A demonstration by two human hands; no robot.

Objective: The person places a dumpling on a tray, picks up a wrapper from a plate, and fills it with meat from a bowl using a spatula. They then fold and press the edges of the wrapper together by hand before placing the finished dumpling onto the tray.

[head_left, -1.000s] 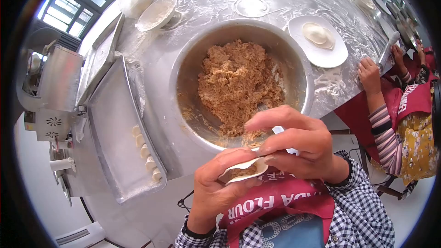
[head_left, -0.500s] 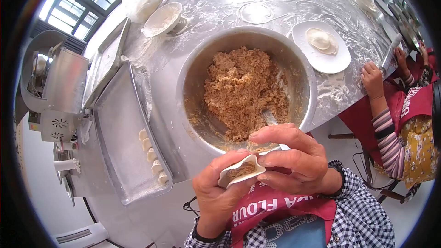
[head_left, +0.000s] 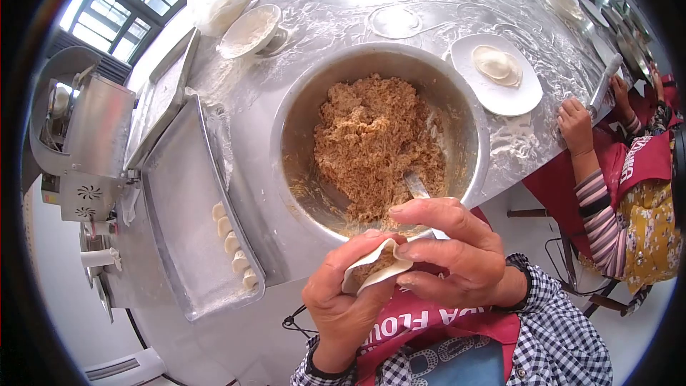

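Note:
A folded dough wrapper (head_left: 379, 263) with brown filling showing inside sits between my two hands, just in front of the bowl. My left hand (head_left: 344, 293) is wrapped round its left side. The thumb and fingers of my right hand (head_left: 461, 254) pinch its right edge. Behind them stands a large metal bowl (head_left: 286, 107) holding brown filling (head_left: 379, 136). A metal utensil (head_left: 416, 186) is stuck in the filling, its lower end partly hidden by my right hand.
At left, a metal tray (head_left: 182, 207) holds several small dumplings (head_left: 232, 244). Round wrappers (head_left: 498, 64) lie on a white plate (head_left: 525, 96) at right. Beyond it, a co-worker's hand (head_left: 576, 125) rests on the floured table (head_left: 321, 11). A flour dish (head_left: 250, 28) stands at back left.
The wrapper's opening looks narrower, its right edge pinched further together by my right fingers. The view has shifted slightly.

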